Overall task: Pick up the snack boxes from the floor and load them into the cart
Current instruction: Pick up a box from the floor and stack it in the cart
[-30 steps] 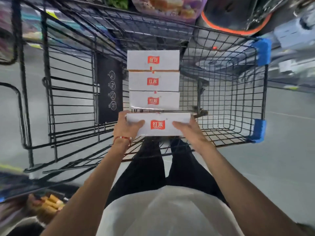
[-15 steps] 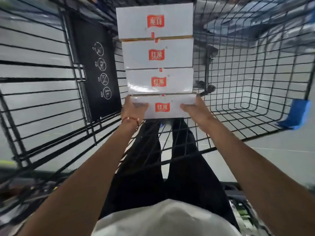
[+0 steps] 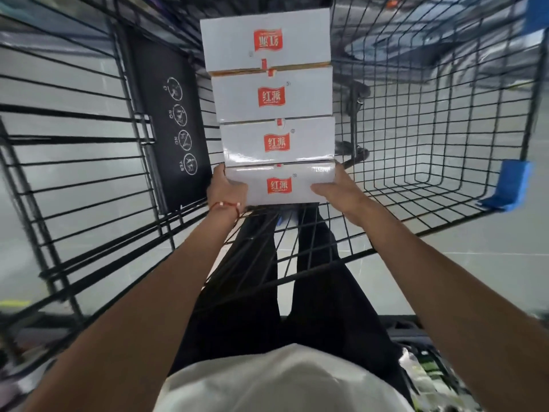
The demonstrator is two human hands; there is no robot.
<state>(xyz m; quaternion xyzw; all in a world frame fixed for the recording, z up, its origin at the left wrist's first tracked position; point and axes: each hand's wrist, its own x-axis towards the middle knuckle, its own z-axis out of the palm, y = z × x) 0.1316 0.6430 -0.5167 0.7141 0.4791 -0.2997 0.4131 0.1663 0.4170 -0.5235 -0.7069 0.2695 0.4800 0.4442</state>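
Inside the black wire cart, three white snack boxes with red labels lie in a row: the far box, the second box and the third box. A fourth white snack box sits at the near end of the row, touching the third. My left hand grips its left end, thumb on top. My right hand grips its right end. Both arms reach over the cart's near edge.
A black panel with round pictograms stands on the cart's left inner side. Blue corner bumpers mark the cart's right side. The right half of the basket floor shows bare wire mesh. Grey floor surrounds the cart.
My hands have carried the fourth box forward and down into the cart until it meets the row of three. My view has closed in on the basket.
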